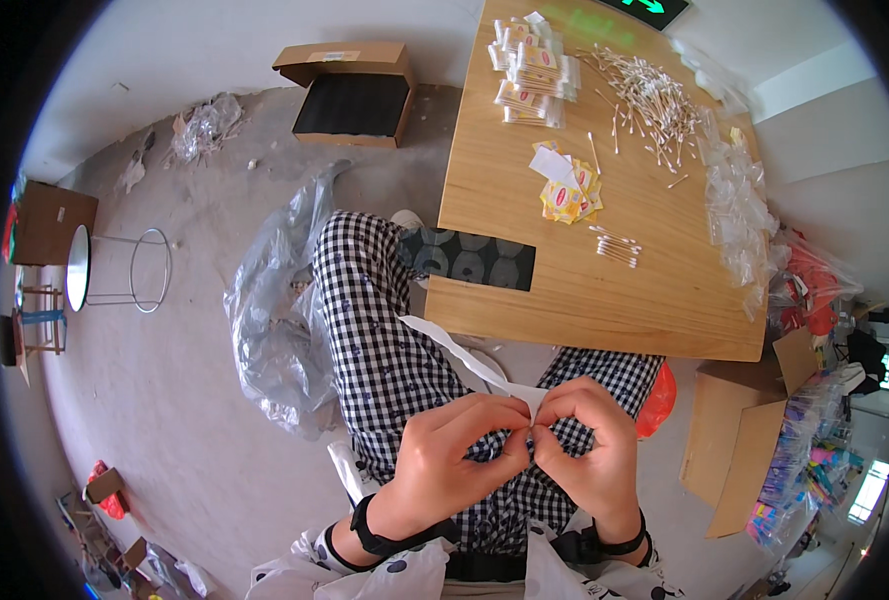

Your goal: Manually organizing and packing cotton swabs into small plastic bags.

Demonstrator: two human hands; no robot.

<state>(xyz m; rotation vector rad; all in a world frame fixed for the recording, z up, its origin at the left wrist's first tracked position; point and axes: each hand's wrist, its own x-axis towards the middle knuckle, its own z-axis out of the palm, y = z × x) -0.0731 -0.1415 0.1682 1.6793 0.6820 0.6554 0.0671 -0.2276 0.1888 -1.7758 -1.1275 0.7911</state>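
Over my lap, my left hand [459, 455] and my right hand [594, 450] meet with thumbs and fingertips pinched. Between them is a thin white strip [464, 352], paper or film, I cannot tell which. Its long loose end trails up and left toward the table. On the wooden table [604, 320] lies a small row of cotton swabs [616, 247]. Beyond it are loose yellow-and-white cards [569, 200], a large heap of cotton swabs [649, 100] and stacked small packets [534, 75] with yellow labels.
Clear plastic bags [739, 220] line the table's right edge. A dark patterned sheet [469, 260] lies at its left edge. An open carton [729, 430] with colourful packages stands at right, an open box [352, 105] at far left. A grey plastic bag [279, 320] sits beside my leg.
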